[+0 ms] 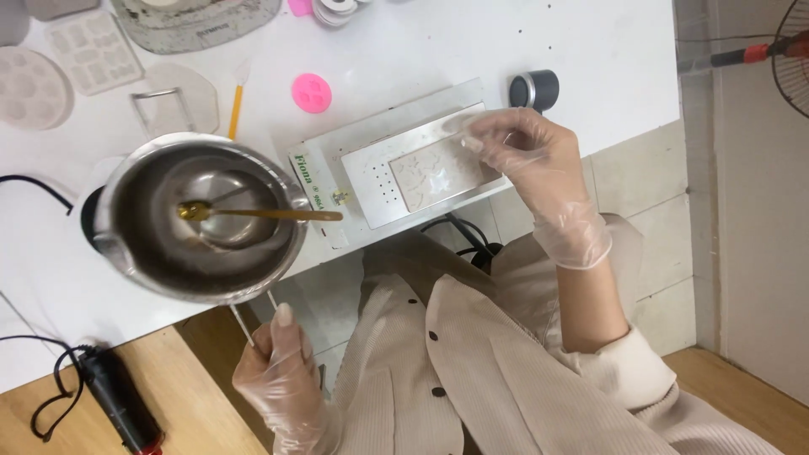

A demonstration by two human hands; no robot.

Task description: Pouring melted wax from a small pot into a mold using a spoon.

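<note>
The left hand (282, 379), in a clear thin glove, is low in the view, just off the near edge of the white table (607, 50). Its thumb and fingers are pinched together around a thin wire handle (253, 324) that runs up to the steel pot (202, 215), so the pot is carried by this 1 hand. The pot sits over the table's near edge, tilted a little, with a pouring lip on its left side. Inside it lies a gold spoon (253, 212), bowl at the middle of the pot and stem resting across the right rim.

The right hand (527, 156), gloved the same way, is over the far right corner of a flat metal tray (421, 168). Its fingertips are curled together and touch the tray's edge (whether they grip anything small there I cannot tell). A pale patterned mould (434, 177) lies in the tray, just beside that hand.

Near the tray are a pink round mould (311, 93) and a small dark jar (534, 88). Further left lie an orange-handled stick (236, 105), a clear rectangular mould (91, 50) and a round clear mould (32, 86). A black tool with a cord (118, 396) lies on the wooden floor below.
</note>
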